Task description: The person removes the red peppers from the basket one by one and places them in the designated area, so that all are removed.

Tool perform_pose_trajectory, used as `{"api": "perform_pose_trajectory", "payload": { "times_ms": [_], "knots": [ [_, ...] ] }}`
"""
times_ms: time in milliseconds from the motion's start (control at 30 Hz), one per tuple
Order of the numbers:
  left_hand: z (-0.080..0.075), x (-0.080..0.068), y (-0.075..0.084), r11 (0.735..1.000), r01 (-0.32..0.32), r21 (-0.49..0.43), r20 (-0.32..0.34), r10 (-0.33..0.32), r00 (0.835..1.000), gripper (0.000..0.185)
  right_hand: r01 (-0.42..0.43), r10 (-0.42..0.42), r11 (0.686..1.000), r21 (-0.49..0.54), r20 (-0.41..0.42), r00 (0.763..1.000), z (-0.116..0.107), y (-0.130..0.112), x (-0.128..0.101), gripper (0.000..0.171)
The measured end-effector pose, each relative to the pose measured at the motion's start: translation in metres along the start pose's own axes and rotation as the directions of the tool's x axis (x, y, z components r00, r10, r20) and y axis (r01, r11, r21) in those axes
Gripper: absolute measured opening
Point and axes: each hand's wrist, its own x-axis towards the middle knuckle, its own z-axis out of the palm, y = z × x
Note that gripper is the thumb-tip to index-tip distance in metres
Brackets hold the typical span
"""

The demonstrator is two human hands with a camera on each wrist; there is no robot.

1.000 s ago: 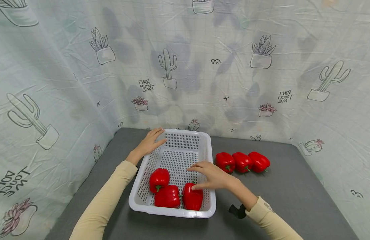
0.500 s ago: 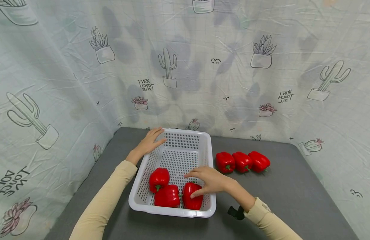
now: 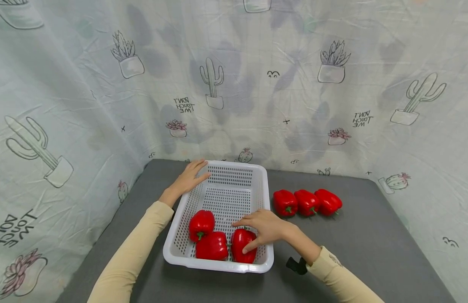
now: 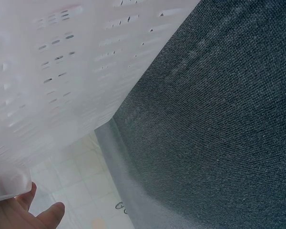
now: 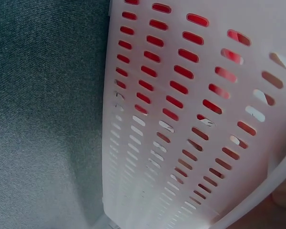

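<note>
The right hand (image 3: pixel 267 227) is over the near right corner of the white basket (image 3: pixel 256 174), and its fingers curl around a red pepper (image 3: pixel 241 245) that sits inside, by the right wall. The left hand (image 3: pixel 188 179) lies on the far left rim of the basket with its fingers flat and loose, holding nothing. Two more red peppers sit in the basket next to the first one, one in the middle (image 3: pixel 212 246) and one (image 3: pixel 201 223) a bit farther back on the left. All three are at the near end of the basket and touch each other. The basket stands on the gray desk (image 3: pixel 370 248). Three more red peppers (image 3: pixel 306 202) lie in a row on the desk, just right of the basket. A cloth with cactus pictures (image 3: pixel 332 84) hangs behind the desk and on both sides.
</note>
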Motion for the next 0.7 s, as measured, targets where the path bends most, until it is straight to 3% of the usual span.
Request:
{"api": "perform_pose_trajectory", "payload": {
  "times_ms": [300,700],
  "knots": [
    [0.0012,0.0025,-0.0022,1.000,0.008,0.003,0.007,-0.008,1.000,0.067,-0.006,0.006,1.000,0.017,0.020,1.000,0.0001,-0.0003,0.0008,0.069],
    [0.0016,0.0017,-0.0021,1.000,-0.004,-0.002,0.003,0.004,1.000,0.066,-0.015,0.015,0.992,0.124,0.001,1.000,-0.0018,-0.0001,-0.0023,0.055]
  ]
}}
